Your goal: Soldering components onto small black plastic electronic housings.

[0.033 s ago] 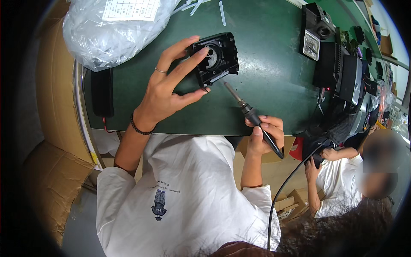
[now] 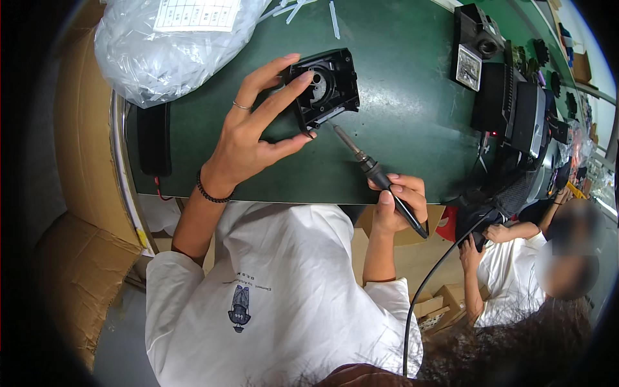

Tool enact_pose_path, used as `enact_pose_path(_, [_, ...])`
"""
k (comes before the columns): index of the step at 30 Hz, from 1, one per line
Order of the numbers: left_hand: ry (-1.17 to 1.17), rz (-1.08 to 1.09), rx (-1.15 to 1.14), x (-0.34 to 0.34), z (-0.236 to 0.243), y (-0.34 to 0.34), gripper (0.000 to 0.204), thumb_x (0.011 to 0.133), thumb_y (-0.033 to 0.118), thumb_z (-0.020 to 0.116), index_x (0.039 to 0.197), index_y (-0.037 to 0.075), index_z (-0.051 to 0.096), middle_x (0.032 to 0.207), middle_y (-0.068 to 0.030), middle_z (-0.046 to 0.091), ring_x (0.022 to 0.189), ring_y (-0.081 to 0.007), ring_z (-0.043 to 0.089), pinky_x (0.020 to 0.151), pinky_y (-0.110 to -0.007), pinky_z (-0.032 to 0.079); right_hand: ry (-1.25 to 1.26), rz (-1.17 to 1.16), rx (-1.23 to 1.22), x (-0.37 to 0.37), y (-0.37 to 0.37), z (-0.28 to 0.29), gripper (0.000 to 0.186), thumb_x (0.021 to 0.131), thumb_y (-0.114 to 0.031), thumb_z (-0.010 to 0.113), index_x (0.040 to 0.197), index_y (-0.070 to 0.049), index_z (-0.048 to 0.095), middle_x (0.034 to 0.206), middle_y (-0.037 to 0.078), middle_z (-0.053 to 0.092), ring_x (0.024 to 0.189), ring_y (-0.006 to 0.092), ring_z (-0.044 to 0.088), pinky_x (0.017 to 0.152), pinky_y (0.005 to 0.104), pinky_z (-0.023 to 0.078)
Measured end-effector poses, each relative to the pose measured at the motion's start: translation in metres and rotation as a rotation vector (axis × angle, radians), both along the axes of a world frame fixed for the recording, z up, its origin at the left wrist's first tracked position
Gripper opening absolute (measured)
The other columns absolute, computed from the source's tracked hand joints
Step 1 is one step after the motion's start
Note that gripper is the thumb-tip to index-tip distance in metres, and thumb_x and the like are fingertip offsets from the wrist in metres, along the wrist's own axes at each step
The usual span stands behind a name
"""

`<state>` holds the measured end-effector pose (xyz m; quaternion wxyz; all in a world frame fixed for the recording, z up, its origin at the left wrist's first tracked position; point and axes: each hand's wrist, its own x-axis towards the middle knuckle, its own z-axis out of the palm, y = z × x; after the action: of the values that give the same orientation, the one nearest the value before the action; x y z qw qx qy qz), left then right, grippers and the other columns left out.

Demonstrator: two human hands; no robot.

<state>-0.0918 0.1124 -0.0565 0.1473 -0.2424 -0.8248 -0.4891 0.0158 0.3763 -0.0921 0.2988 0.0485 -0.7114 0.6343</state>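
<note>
My left hand [image 2: 248, 132] grips a black plastic housing [image 2: 349, 80] at its left side, with the thumb at the lower corner and a finger on the inner part. The housing is tilted, its inside facing up, and shows a round greyish part in the middle. A narrow whitish strip [image 2: 331, 118] runs along its lower edge. In my right hand [image 2: 401, 205] is a soldering iron [image 2: 373, 169], held like a pen. Its tip points up and left and is at the strip on the housing's lower edge; whether it touches cannot be made out.
A clear plastic bag [image 2: 174, 61] of parts lies at the upper left, beside pale plastic strips [image 2: 334, 19]. A black flat case [image 2: 154, 140] is at the left edge. On the right stand a soldering station [image 2: 493, 97] and a tip-cleaner box [image 2: 469, 68]. A co-worker [image 2: 509, 271] sits at lower right.
The soldering iron in my right hand has shifted slightly left, its tip now closer to the housing's lower edge. My left hand and the housing look unmoved.
</note>
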Motion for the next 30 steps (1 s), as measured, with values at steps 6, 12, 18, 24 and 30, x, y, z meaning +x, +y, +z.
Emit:
enact_pose_path(6, [-0.019,0.001,-0.002,0.0006,0.0,-0.0009,0.084,0.066,0.003,0.094,0.145,0.009,0.067,0.158,-0.0164,0.053,0.135,-0.0349,0.058,0.104,-0.043,0.057,-0.005,0.018,0.027,0.0017,0.0037,-0.0033,0.024,0.083,-0.01,0.09,0.096,-0.002,0.071,0.095,0.02,0.077,0.079,0.0239,0.077,0.07,0.0342,0.065])
enact_pose_path(12, [-0.023,0.003,-0.008,0.0004,0.0005,-0.0008,0.084,0.066,0.003,0.094,0.145,0.009,0.067,0.158,-0.0159,0.052,0.135,-0.0344,0.058,0.105,-0.044,0.057,-0.03,0.049,0.049,0.0015,0.0069,-0.0033,0.024,0.08,-0.009,0.09,0.094,-0.002,0.072,0.095,0.02,0.078,0.078,0.0225,0.076,0.07,0.0323,0.063])
enact_pose_path(18, [-0.022,0.001,-0.011,-0.0004,0.0012,-0.0007,0.084,0.066,0.003,0.094,0.145,0.009,0.067,0.158,-0.0158,0.052,0.134,-0.0339,0.058,0.106,-0.044,0.057,-0.025,0.045,0.056,-0.0003,0.0055,-0.0015,0.022,0.079,-0.008,0.09,0.093,-0.002,0.073,0.096,0.019,0.079,0.075,0.0203,0.075,0.069,0.0305,0.062])
enact_pose_path(24, [-0.017,0.007,-0.017,0.0007,-0.0005,-0.001,0.084,0.066,0.004,0.094,0.145,0.009,0.068,0.158,-0.0161,0.053,0.134,-0.034,0.059,0.106,-0.044,0.057,-0.02,0.057,0.071,-0.0002,0.0056,0.0005,0.022,0.08,-0.008,0.09,0.093,-0.002,0.073,0.096,0.019,0.079,0.073,0.0194,0.074,0.067,0.0291,0.061])
enact_pose_path(30, [-0.022,0.009,-0.017,0.0011,-0.0019,-0.0018,0.084,0.065,0.005,0.094,0.145,0.009,0.068,0.158,-0.016,0.053,0.134,-0.0342,0.058,0.106,-0.044,0.057,-0.018,0.061,0.085,-0.0008,0.0044,-0.0003,0.022,0.081,-0.011,0.091,0.093,-0.003,0.073,0.095,0.019,0.079,0.074,0.0194,0.075,0.066,0.0293,0.061])
